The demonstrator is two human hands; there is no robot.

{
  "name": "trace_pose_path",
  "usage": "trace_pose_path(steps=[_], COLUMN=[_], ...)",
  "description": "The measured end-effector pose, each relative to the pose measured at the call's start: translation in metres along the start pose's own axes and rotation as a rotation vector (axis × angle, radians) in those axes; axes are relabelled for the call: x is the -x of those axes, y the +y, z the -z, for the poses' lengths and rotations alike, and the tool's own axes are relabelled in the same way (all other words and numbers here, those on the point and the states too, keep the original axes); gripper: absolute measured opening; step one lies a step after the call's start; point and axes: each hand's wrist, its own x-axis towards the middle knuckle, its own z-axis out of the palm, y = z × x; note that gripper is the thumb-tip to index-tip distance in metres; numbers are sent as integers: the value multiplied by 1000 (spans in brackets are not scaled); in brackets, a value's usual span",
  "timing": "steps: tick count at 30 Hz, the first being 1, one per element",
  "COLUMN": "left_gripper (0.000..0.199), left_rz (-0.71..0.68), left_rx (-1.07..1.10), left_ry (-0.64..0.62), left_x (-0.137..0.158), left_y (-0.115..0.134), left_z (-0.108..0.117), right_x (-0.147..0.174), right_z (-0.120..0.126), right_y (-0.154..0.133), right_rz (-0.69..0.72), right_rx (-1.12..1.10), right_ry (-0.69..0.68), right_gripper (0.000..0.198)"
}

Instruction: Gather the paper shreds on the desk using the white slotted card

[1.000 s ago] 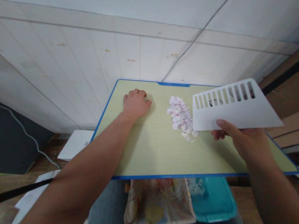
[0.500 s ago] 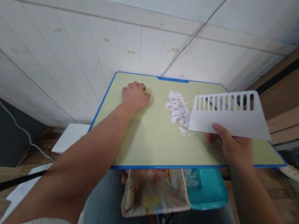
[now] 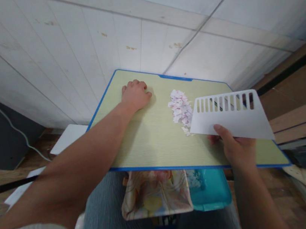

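Observation:
My left hand [image 3: 136, 95] rests on the pale green tabletop [image 3: 157, 144] with blue edging, its fingers bent and a little apart, with nothing visible in it. To its right lies a loose heap of small torn white paper bits [image 3: 180, 106], some with pinkish marks. My right hand [image 3: 232, 143] grips a thin white slotted plastic sheet [image 3: 230, 120] by its near edge, thumb on top and fingers underneath. The sheet is tilted, its row of slots along the far side. Its left corner is at the heap's near right edge; whether it touches the paper is unclear.
Below the table's near edge, at my lap, are a patterned fabric-lined container [image 3: 165, 200] and a turquoise plastic tray [image 3: 212, 193] with white bits in it. A white panelled wall [image 3: 124, 31] with a cable [image 3: 200, 28] stands behind the table. Shoes [image 3: 304, 178] lie low at right.
The slotted sheet has shifted slightly left and its angle has changed a little, in my right hand's grip. My left hand stays in place on the table. The whole view has moved slightly.

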Motion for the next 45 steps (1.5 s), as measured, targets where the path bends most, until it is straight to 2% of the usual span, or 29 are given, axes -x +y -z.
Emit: trace_pose_path(steps=[7, 11, 14, 17, 23, 33, 45], left_gripper=[50, 50, 50, 50, 49, 46, 48], left_rz=[3, 6, 7, 2, 5, 2, 2], left_rx=[-5, 5, 11, 19, 3, 15, 20], left_ry=[-1, -3, -4, 5, -1, 15, 2], left_x=[-1, -1, -1, -2, -3, -3, -2], left_y=[0, 0, -1, -2, -1, -3, -2], left_z=[-1, 0, 0, -2, -3, -5, -2], right_x=[0, 0, 1, 2, 2, 2, 3], right_z=[6, 8, 7, 6, 8, 5, 9], right_y=[4, 8, 10, 7, 4, 4, 2], right_rz=[46, -5, -21, -1, 51, 33, 85], right_rx=[49, 9, -52, -54, 78, 29, 56], right_ry=[-89, -41, -47, -46, -108, -71, -161], right_gripper=[39, 24, 21, 24, 37, 33, 42])
